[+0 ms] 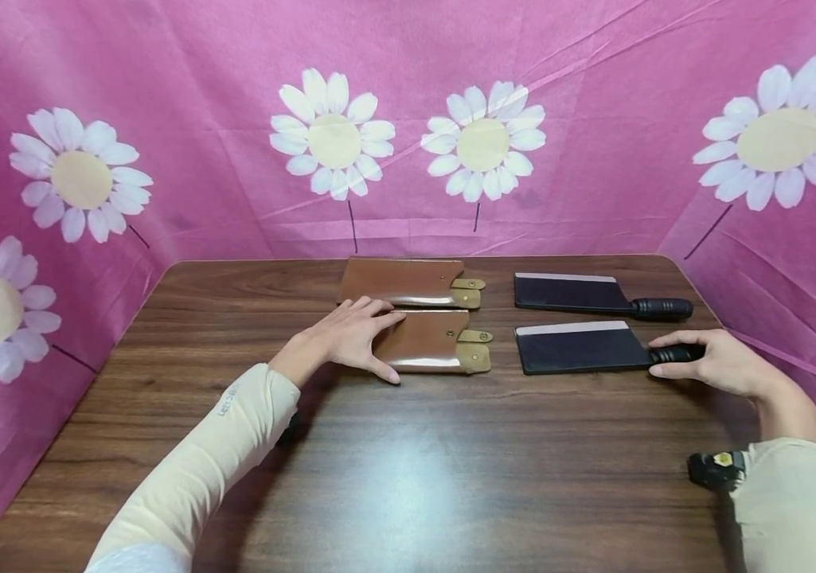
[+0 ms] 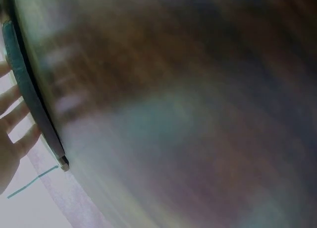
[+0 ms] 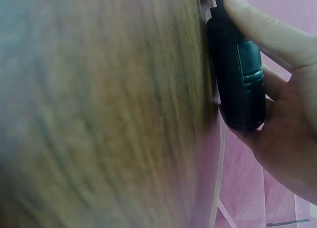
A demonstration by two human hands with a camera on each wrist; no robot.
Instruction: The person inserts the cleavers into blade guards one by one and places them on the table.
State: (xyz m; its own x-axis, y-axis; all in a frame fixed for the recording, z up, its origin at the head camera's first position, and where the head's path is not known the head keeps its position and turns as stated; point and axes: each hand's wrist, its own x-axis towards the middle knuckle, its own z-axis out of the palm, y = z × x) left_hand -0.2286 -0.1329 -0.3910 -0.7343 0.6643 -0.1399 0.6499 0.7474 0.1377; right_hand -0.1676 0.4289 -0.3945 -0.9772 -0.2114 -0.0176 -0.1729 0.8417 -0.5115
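Note:
Two brown leather knife sheaths with tan snap straps lie one behind the other, the far sheath (image 1: 404,280) and the near sheath (image 1: 425,338). Across the left part of the near one rests my left hand (image 1: 350,334), fingers spread, its thumb by the front edge. In the left wrist view the fingers (image 2: 17,116) touch the sheath's edge. To the right lie two black cleavers, blades pointing left: a far cleaver (image 1: 568,293) and a near cleaver (image 1: 579,348). My right hand (image 1: 733,362) holds the near one's black handle (image 3: 237,74) between thumb and fingers.
Everything lies on a brown wood-grain table (image 1: 408,469) that reflects a bright light patch. Pink cloth (image 1: 408,215) printed with white daisies stands behind the table and along both sides. A dark device (image 1: 716,469) is strapped at the right wrist.

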